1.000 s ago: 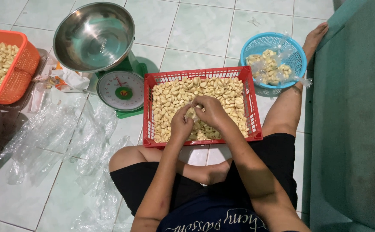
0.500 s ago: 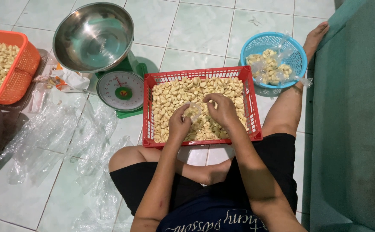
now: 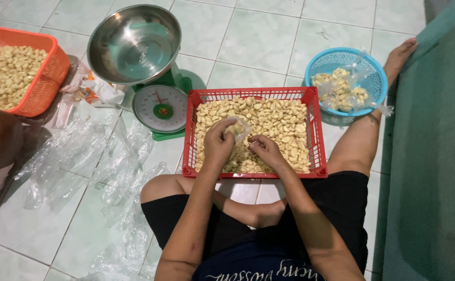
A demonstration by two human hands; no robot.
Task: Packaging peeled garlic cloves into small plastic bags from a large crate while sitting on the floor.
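Inside the red basket (image 3: 253, 94), the left hand (image 3: 218, 144) has its grip closed on a small clear bag (image 3: 239, 128). The right hand (image 3: 265, 151) pinches garlic (image 3: 279, 122) beside it. The bag's mouth is best kept open, low over the basket.

1. The floor (image 3: 269, 36) is laid with pale green glazed tiles, divided by thin grey grout lines.
2. Soft reflections of overhead light are seen on the tiles.
3. The right edge of the view is filled by a dark green cloth-covered surface (image 3: 435, 156), possibly furniture.
4. Crumpled clear plastic sheets (image 3: 81, 161) are spread over the floor at the left.
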